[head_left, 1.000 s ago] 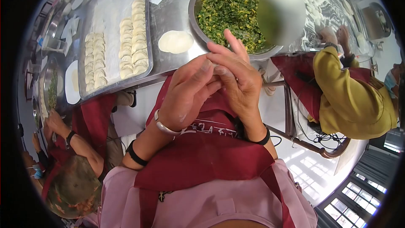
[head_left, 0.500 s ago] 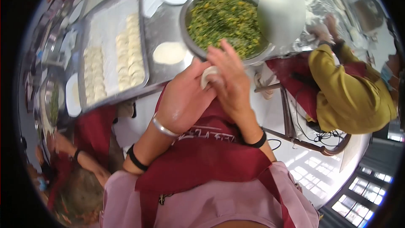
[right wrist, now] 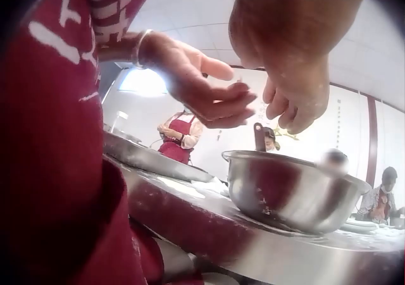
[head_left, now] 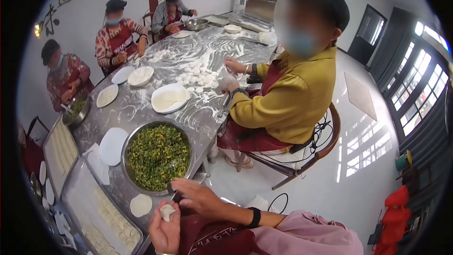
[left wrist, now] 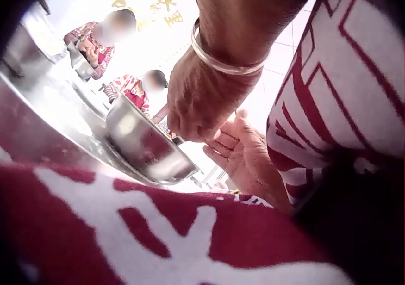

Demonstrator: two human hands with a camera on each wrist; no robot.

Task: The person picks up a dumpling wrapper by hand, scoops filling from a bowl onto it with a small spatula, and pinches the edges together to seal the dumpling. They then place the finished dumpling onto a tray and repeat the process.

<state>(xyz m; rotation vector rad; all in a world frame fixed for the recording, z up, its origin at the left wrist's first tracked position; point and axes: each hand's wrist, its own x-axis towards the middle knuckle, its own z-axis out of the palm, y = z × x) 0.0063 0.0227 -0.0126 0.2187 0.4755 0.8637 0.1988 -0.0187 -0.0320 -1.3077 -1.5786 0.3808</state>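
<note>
A small white dumpling (head_left: 166, 211) sits in my cupped left hand (head_left: 163, 230), fingers and thumb curled about it. My right hand (head_left: 200, 197) is beside it at the near rim of a steel bowl (head_left: 123, 160) of chopped green and yellow filling (head_left: 158, 156). A dark handle (head_left: 171, 189) juts over that rim, close to the right fingertips. In the right wrist view, my right hand (right wrist: 294, 92) hangs loosely above the handle (right wrist: 259, 136), apart from it. A round dough wrapper (head_left: 141, 205) lies on the table beside the bowl.
A tray (head_left: 75, 198) with rows of dumplings stands left of the bowl. White plates (head_left: 113, 146) and floured dough pieces (head_left: 200, 78) spread across the steel table (head_left: 207, 123). A person in yellow (head_left: 283, 99) sits at the right; several others work along the far side.
My hands, pressed together around the dough earlier, have parted. The dumpling stays in the left; the right is at the bowl's rim. The head view has swung up toward the far table and people.
</note>
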